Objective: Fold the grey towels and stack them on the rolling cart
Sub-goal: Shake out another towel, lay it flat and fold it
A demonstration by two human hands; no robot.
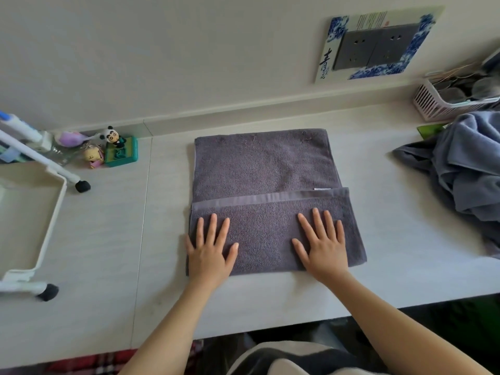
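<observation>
While both hands lie flat with fingers straight and spread, gripping nothing, they press the near flap of the grey towel (pixel 266 185) at the lower centre of the frame.

- Left hand (pixel 209 249): palm down near the flap's left end.
- Right hand (pixel 323 246): palm down near the flap's right end, well apart from the left.
- Grey towel: spread on the table (pixel 121 253), near third folded up over the middle, hem band and small label showing along the folded edge.
- Step in hand, as judged: smoothing the first fold.
- Next move, as judged: bring the far edge toward the person over the flap, edges kept square, then fold again to a compact size.
- Rolling cart (pixel 35 212): white tray and black castors, left edge of frame, well apart from the towel.
- Unfolded towels (pixel 465 169): heaped at right edge.
- Pink basket (pixel 435 104): upper right.
- Figurines (pixel 113 150): upper left, against the wall.
</observation>
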